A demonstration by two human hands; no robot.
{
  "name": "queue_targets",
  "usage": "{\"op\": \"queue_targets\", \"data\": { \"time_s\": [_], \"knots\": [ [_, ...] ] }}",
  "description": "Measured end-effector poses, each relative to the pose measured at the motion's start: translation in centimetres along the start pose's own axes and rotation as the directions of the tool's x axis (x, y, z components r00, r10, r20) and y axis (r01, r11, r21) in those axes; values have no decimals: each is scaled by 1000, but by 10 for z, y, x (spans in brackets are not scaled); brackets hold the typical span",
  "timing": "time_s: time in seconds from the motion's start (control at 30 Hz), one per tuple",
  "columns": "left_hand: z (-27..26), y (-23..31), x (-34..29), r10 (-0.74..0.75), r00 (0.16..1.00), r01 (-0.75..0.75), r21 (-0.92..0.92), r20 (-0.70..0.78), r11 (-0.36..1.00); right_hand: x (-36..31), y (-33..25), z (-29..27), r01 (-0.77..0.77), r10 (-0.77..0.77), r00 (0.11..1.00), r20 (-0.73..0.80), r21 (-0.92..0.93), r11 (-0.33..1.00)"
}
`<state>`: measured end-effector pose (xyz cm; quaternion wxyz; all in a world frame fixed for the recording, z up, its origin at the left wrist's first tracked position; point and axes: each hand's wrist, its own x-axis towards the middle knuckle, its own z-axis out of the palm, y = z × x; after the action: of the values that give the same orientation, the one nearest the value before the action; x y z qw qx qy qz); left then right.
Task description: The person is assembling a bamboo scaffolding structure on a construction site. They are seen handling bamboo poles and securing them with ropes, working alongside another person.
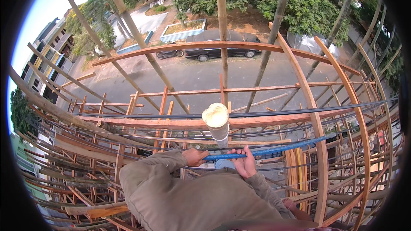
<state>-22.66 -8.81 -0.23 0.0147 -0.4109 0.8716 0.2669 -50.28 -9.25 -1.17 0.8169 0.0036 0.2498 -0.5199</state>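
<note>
A thick blue-wrapped cable (284, 147) runs from between my hands out to the right, above waist level. My left hand (195, 157) is closed around its left end, where a black line continues beyond the wrap. My right hand (245, 162) grips it a short way along, palm turned up, with thumb and fingertips on the blue surface. Just beyond my hands stands an upright post (215, 119) with a pale, rough top. Its lower part is partly hidden behind the cable.
Several black cables (274, 112) stretch across in front of me. Wooden beams (184, 123) and bamboo poles (222, 21) form scaffolding all around. Curved-looking timber uprights (314, 119) stand close on my right. Far below lie a street (180, 75) and a parked black car (214, 51).
</note>
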Motion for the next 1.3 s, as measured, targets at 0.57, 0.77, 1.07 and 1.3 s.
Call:
{"op": "queue_targets", "data": {
  "time_s": [0.57,0.77,1.07,1.3],
  "knots": [
    [-2,207,195,295,696,-631,-361,-654,687,-114,-158,77,667,-741,665,92,-520,534],
    [-20,288,219,333,885,-441,-816,-325,374,-167,-182,95,540,-769,599,223,-822,182],
    [-44,328,246,235,834,-540,-825,-499,166,-198,-119,18,509,-862,436,259,-861,-1],
    [-50,353,251,270,804,-564,-823,-531,61,-184,-97,3,89,-965,199,172,-984,-157]
  ]
}}
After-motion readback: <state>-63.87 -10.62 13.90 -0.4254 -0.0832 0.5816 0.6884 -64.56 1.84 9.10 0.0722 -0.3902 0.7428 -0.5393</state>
